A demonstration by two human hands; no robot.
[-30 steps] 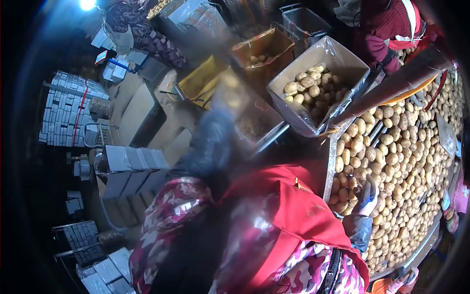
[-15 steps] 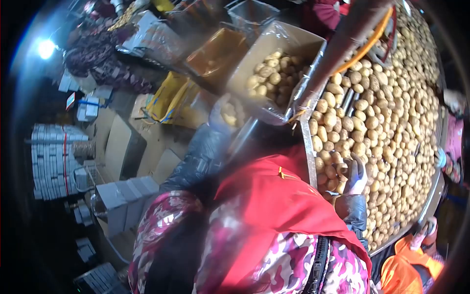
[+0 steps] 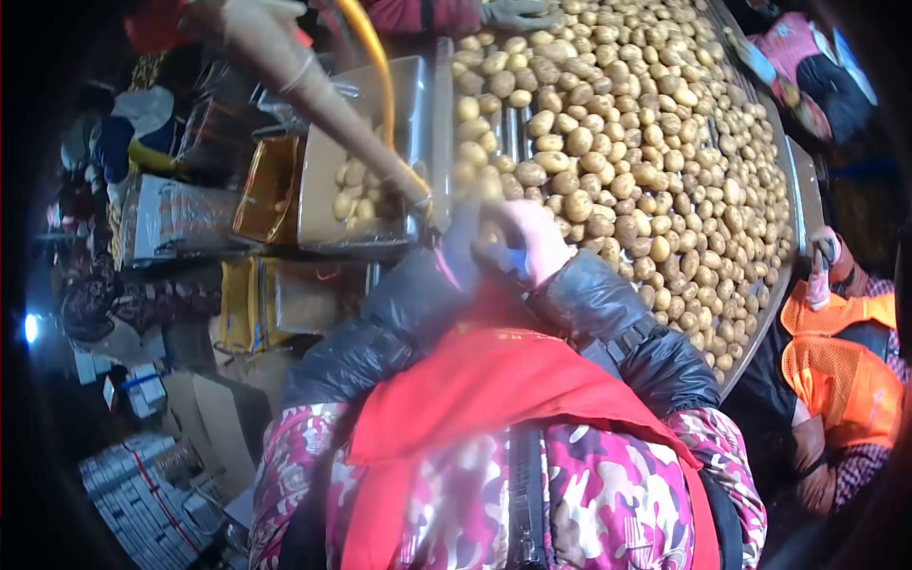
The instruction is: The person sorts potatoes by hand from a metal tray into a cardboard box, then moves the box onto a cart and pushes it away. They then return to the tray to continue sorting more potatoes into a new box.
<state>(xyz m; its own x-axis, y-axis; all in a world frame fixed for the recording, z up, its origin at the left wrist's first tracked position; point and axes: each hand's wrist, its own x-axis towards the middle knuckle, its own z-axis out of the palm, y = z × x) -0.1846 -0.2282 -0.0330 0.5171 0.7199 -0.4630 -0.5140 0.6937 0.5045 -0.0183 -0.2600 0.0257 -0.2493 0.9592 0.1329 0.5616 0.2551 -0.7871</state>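
Observation:
My two gloved hands meet at the near edge of a wide sorting table (image 3: 771, 285) heaped with potatoes (image 3: 646, 142). My left hand (image 3: 464, 239) is a motion blur in a bluish glove, just right of the corner of a lined cardboard box (image 3: 318, 195) holding a few potatoes. My right hand (image 3: 540, 237), in a pale pink glove, curls beside it, over the nearest potatoes. Blur hides whether either hand holds a potato. Both arms are in dark padded sleeves over a red apron.
A tan pole (image 3: 313, 85) slants over the box. Left of it stand an orange box (image 3: 261, 190) and a yellow one (image 3: 245, 306). A person in an orange vest (image 3: 845, 370) works at the right rim; another person's gloved hand (image 3: 518, 11) reaches in at the top.
My left hand has come back from the boxes to the table edge and now meets my right hand. The view has swung right, over the potato table.

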